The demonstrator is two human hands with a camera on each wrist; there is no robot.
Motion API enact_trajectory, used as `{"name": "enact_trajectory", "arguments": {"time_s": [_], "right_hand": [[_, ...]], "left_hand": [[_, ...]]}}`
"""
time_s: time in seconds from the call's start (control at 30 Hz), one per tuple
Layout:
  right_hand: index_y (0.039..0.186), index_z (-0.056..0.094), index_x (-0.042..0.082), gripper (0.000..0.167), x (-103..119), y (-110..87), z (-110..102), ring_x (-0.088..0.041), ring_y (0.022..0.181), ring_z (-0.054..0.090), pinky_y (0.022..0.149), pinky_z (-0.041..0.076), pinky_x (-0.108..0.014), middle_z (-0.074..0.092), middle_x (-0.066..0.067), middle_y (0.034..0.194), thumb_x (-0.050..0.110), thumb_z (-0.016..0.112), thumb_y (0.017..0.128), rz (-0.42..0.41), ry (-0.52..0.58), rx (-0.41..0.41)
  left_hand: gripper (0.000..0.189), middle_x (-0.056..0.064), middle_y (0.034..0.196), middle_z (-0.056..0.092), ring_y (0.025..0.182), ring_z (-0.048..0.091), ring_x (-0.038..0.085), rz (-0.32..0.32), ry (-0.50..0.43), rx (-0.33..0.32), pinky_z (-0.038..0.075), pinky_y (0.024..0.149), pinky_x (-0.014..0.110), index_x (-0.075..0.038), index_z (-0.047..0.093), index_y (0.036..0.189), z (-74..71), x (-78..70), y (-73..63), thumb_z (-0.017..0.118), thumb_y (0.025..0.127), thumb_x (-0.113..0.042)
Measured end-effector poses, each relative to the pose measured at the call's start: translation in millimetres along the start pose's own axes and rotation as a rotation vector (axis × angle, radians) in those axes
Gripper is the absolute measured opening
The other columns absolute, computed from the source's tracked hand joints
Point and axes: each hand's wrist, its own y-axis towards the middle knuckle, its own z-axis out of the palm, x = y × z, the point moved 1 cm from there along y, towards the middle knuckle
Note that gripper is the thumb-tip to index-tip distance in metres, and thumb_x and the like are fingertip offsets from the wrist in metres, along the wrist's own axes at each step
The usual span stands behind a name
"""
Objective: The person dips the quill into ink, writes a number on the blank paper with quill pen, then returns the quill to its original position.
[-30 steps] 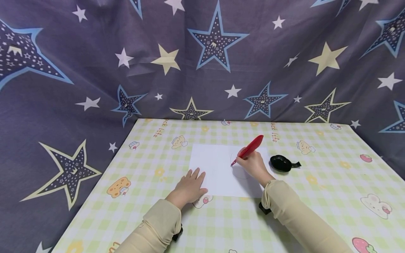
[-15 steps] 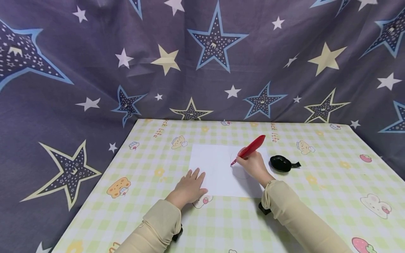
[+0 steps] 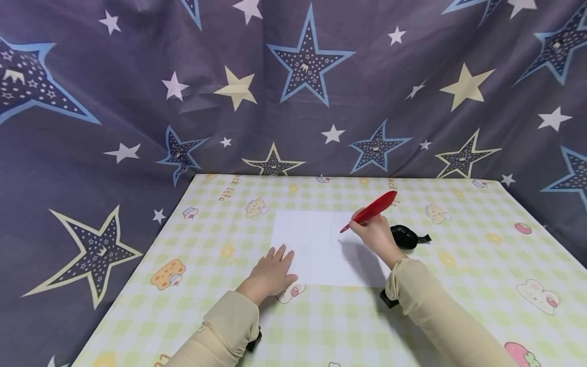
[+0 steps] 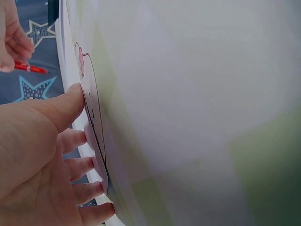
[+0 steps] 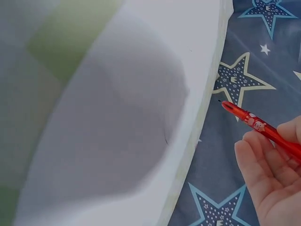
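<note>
My right hand (image 3: 377, 237) pinches a red pen (image 3: 373, 209) with a broad, feather-shaped top, over the right half of a white sheet of paper (image 3: 304, 234). In the right wrist view, the tip of the pen (image 5: 258, 124) shows clear of the sheet, with the thumb and fingers around its barrel. A thin curved line (image 3: 331, 232) is drawn on the paper, partly covered by the hand's shadow. My left hand (image 3: 271, 272) lies with spread fingers on the sheet's lower left edge; its fingertips (image 4: 96, 188) touch the surface in the left wrist view.
Just right of the right hand lies a black rounded thing (image 3: 404, 237) with a short flared tail. The table wears a green checked cloth (image 3: 477, 255) with cartoon prints. Behind it hangs a dark star-patterned curtain (image 3: 275, 117).
The right hand has lifted the pen off the paper and shifted slightly right. The left hand stays on the sheet. The whole head view has shifted a little.
</note>
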Motion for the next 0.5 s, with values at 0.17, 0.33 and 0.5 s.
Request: {"name": "enact_trajectory", "arguments": {"time_s": [0.17,0.33,0.5], "right_hand": [[0.086,0.063,0.003,0.006,-1,0.7,-10,-0.020,0.063,0.050,0.060,0.042,-0.030,0.062,-0.007,0.074,0.007,0.060,0.083,-0.007,-0.003,-0.018],[0.088,0.063,0.002,0.008,-2,1.7,-19,-0.021,0.065,0.052,0.061,0.044,-0.031,0.062,-0.010,0.077,0.007,0.059,0.084,0.020,0.032,-0.020],[0.090,0.061,0.002,0.008,-5,2.9,-31,-0.022,0.068,0.054,0.061,0.045,-0.031,0.063,-0.011,0.079,0.008,0.058,0.085,0.036,0.050,-0.026]], "left_hand": [[0.058,0.018,0.148,0.021,0.134,0.015,0.039,0.003,0.004,-0.004,0.018,0.106,0.052,-0.004,0.034,0.142,0.7,0.1,-0.7,0.050,0.095,-0.034],[0.058,0.018,0.148,0.021,0.134,0.015,0.039,0.003,0.005,-0.006,0.018,0.106,0.052,-0.004,0.034,0.142,0.8,0.2,-0.1,0.050,0.095,-0.034],[0.058,0.019,0.148,0.022,0.134,0.016,0.040,0.010,0.009,-0.013,0.019,0.105,0.053,-0.003,0.034,0.142,0.5,0.0,0.8,0.050,0.095,-0.034]]}}
